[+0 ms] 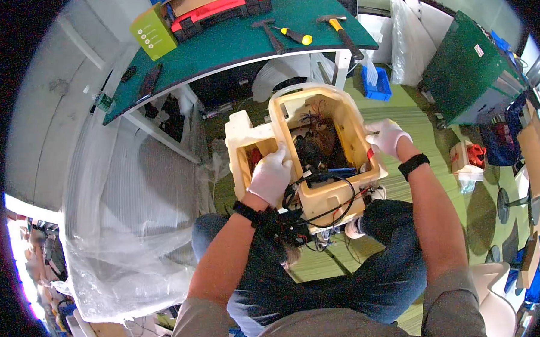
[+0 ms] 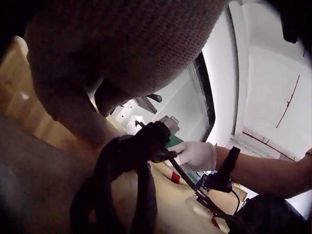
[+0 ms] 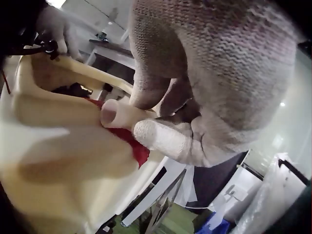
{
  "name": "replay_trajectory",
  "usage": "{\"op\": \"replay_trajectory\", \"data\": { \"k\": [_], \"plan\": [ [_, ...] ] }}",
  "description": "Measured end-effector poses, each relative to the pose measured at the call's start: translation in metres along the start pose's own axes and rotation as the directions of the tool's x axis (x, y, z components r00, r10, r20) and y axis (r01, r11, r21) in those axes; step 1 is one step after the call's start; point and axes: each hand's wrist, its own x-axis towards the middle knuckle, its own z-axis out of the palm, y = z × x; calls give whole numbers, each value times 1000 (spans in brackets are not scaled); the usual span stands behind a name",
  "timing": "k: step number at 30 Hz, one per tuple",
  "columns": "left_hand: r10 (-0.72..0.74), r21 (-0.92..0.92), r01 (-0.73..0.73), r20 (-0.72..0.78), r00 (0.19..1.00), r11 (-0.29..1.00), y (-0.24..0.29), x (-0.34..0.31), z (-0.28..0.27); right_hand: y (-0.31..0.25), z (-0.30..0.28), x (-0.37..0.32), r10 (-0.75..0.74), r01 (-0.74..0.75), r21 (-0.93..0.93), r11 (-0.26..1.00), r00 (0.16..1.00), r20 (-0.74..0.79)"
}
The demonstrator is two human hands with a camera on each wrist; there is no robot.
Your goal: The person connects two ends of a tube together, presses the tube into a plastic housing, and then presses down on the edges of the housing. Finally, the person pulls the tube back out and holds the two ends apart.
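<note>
A yellowed plastic housing [image 1: 336, 196] with two open compartments stands between the person's knees; wires and dark parts [image 1: 320, 143] fill the larger one. The gloved left hand [image 1: 271, 175] grips the wall between the compartments, as its dark glove [image 2: 117, 48] curving over the edge shows in the left wrist view. At the housing's right rim, the gloved right hand [image 1: 387, 137] pinches a short hollow white tube [image 3: 114, 114] between thumb and fingers. Just under the tube, a strip of red tape [image 3: 129, 139] runs over the rim. Black cables [image 1: 344, 210] loop over the near end.
Beyond the housing is a green-topped table [image 1: 228, 47] bearing two hammers [image 1: 342, 36], a screwdriver [image 1: 296, 36] and a red-black toolbox [image 1: 221, 14]. A blue bin [image 1: 376, 84] sits on the floor near a green cabinet [image 1: 470, 69]. Plastic-wrapped stock [image 1: 138, 192] stands left.
</note>
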Motion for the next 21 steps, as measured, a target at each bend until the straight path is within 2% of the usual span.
{"op": "replay_trajectory", "data": {
  "k": [2, 3, 4, 6, 7, 10, 13, 17, 19, 21],
  "plan": [
    [9, -2, -9, 43, 999, 1000, -9, 4, -2, 10, -3, 2, -64, 64, -8, 998, 998, 8],
    [-39, -107, 47, 79, 996, 993, -11, 4, -5, 9, -2, 3, -105, 105, -7, 994, 994, 20],
    [-87, -209, 110, 117, 989, 972, -6, 3, -12, 3, -4, 2, 9, -14, 73, 997, 997, 71],
    [-203, -393, 277, 221, 954, 877, 9, 0, -27, 5, -5, 4, -19, 16, 39, 999, 997, 74],
    [-199, -390, 269, 210, 957, 881, 7, -1, -25, 4, -6, 4, -30, 28, 20, 999, 997, 74],
    [-185, -395, 246, 186, 965, 885, 7, 0, -25, -2, -10, 2, 53, -67, 106, 992, 990, 130],
    [-172, -306, 216, 164, 971, 927, 9, 1, -27, -13, -13, -4, 85, -103, 137, 985, 988, 126],
    [-66, -174, 74, 51, 996, 982, -11, 1, -10, -4, -4, 0, 89, -93, 124, 988, 995, 40],
    [-55, -132, 59, 36, 998, 990, -8, 0, -12, -16, -7, -4, 140, -144, 125, 982, 989, 42],
    [-59, -147, 63, 33, 998, 987, -7, 1, -12, -16, -8, -5, 119, -122, 137, 983, 993, 25]
  ]
}}
